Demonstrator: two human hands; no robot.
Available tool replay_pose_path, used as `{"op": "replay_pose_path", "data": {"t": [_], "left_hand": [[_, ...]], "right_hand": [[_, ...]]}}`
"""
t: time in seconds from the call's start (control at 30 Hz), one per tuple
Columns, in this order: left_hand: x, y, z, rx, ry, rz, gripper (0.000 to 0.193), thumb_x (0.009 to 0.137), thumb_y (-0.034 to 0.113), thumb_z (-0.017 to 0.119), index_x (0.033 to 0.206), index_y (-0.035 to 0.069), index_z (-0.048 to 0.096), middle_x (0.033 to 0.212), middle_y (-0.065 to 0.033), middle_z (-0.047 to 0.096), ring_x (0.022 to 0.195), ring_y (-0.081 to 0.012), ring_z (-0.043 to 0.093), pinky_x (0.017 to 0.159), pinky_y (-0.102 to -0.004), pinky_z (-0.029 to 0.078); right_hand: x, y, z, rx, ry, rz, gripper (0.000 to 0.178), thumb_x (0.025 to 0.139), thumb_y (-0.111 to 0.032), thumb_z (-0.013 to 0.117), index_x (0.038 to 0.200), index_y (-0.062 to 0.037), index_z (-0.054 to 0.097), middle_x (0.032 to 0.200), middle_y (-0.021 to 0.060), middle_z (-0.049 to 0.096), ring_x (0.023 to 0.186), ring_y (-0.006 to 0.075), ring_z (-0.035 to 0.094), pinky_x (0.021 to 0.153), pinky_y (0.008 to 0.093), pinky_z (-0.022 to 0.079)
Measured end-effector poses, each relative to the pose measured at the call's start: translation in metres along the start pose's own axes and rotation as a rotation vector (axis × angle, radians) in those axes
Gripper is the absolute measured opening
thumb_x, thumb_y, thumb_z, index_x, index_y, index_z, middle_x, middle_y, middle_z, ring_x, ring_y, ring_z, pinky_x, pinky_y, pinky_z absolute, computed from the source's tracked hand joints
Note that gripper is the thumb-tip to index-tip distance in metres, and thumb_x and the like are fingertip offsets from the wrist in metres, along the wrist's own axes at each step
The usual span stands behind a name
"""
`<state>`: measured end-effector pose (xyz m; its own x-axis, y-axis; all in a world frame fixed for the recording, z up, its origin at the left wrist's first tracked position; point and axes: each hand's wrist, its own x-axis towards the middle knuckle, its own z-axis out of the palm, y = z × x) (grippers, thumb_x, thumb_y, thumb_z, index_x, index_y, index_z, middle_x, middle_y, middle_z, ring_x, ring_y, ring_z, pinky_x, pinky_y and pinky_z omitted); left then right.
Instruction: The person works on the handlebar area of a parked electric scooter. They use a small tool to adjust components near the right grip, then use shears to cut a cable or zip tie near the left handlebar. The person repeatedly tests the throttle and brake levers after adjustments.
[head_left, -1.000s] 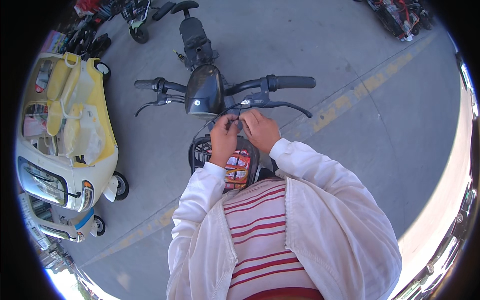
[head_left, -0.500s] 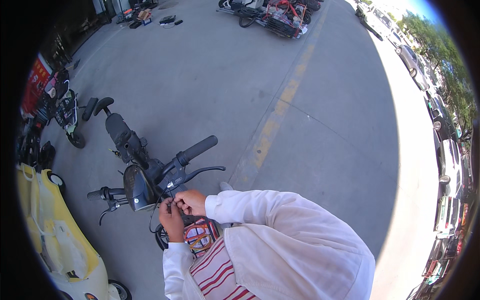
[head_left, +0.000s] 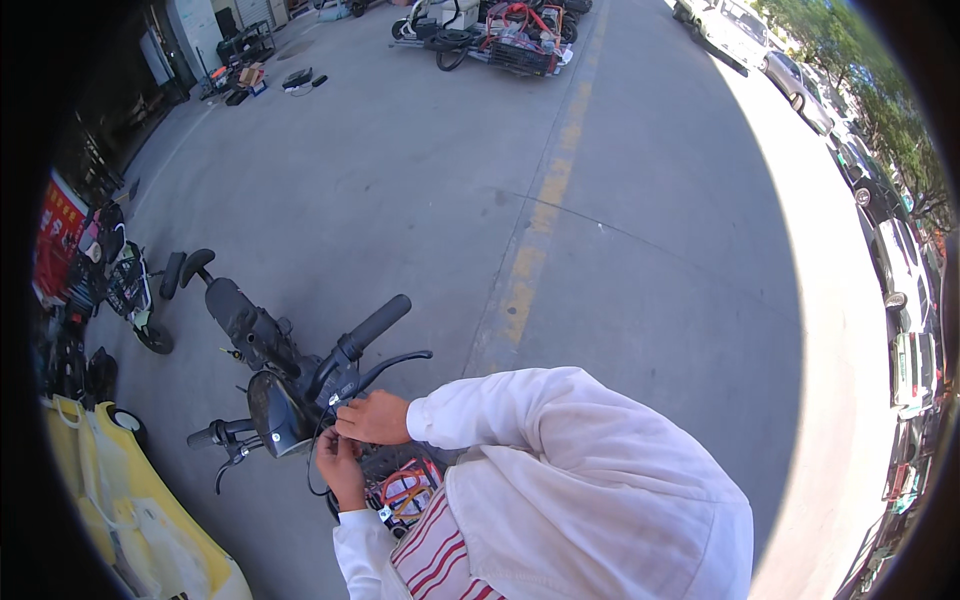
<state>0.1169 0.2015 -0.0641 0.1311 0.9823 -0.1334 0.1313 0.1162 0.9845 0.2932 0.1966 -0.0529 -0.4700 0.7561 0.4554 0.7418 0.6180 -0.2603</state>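
A small black electric bike (head_left: pixel 235 310) stands in front of me, its handlebar turned toward me. My right hand (head_left: pixel 378 418) is closed in a pinch just below the brake lever (head_left: pixel 398 362), where a thin black cable (head_left: pixel 318 432) runs down to the fingers. Close under it, my left hand (head_left: pixel 342 470) is also closed, fingertips almost touching the right ones. What the left fingertips hold is hidden. Orange and red wires (head_left: pixel 405 490) lie bundled beside the left wrist, against my striped shirt. The black rubber grip (head_left: pixel 380 322) is untouched.
A yellow vehicle body shell (head_left: pixel 140 510) stands at the lower left. Another small bike (head_left: pixel 130 285) is further left. A cart loaded with parts (head_left: pixel 515 55) stands far ahead. Boxes and tools (head_left: pixel 250 78) lie at the far left. Parked cars (head_left: pixel 905 290) line the right side.
The view has shifted, so the bike sits lower in it. My right hand has turned, its back now covering more of the lever's base. My left hand stays close beneath it.
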Motion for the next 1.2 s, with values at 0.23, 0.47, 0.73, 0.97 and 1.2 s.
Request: {"op": "replay_pose_path", "data": {"t": [0.23,0.47,0.73,0.97,1.2], "left_hand": [[-0.005,-0.003,-0.004,0.04,0.029,0.037,0.013,0.099,0.009,0.06,0.105,-0.002,0.062,0.078,-0.0015,0.063,0.063,-0.0058,0.054,0.057,-0.0212,0.043],[-0.002,-0.016,0.008,0.116,0.112,0.093,0.011,0.095,0.004,0.062,0.105,-0.001,0.065,0.083,-0.0032,0.067,0.07,-0.0078,0.06,0.061,-0.0238,0.049],[-0.011,-0.001,0.003,0.031,0.12,-0.06,0.014,0.098,0.008,0.061,0.11,0.001,0.065,0.086,-0.0023,0.067,0.072,-0.0074,0.062,0.063,-0.0239,0.051],[-0.007,0.002,0.007,-0.012,0.099,-0.104,0.015,0.097,0.009,0.062,0.109,0.0,0.064,0.081,-0.0017,0.065,0.068,-0.008,0.06,0.061,-0.024,0.05],[-0.007,0.003,0.01,0.052,0.11,-0.092,0.015,0.097,0.008,0.062,0.109,0.0,0.065,0.08,-0.002,0.064,0.067,-0.0078,0.06,0.061,-0.0239,0.049]], "right_hand": [[0.007,-0.011,0.01,0.078,0.064,0.022,0.02,0.083,-0.019,0.065,0.097,-0.0092,0.056,0.093,0.0062,0.06,0.083,0.025,0.067,0.056,0.0414,0.052],[0.004,-0.009,0.032,2.03,-0.034,1.31,0.015,0.091,-0.018,0.062,0.081,-0.0061,0.061,0.068,-0.0022,0.05,0.054,0.0088,0.044,0.048,0.0258,0.036],[-0.01,-0.02,0.016,0.541,0.045,0.451,0.017,0.095,-0.017,0.055,0.108,-0.0056,0.053,0.096,0.0143,0.061,0.085,0.0362,0.067,0.067,0.0488,0.053],[-0.004,-0.009,0.006,0.256,-0.023,0.288,0.021,0.091,-0.015,0.058,0.111,-0.0078,0.053,0.104,0.0121,0.06,0.085,0.0348,0.067,0.064,0.0484,0.055],[-0.003,-0.01,0.025,0.511,0.139,0.425,0.011,0.088,-0.012,0.062,0.097,-0.0058,0.059,0.083,0.009,0.061,0.071,0.026,0.066,0.056,0.039,0.052]]}}
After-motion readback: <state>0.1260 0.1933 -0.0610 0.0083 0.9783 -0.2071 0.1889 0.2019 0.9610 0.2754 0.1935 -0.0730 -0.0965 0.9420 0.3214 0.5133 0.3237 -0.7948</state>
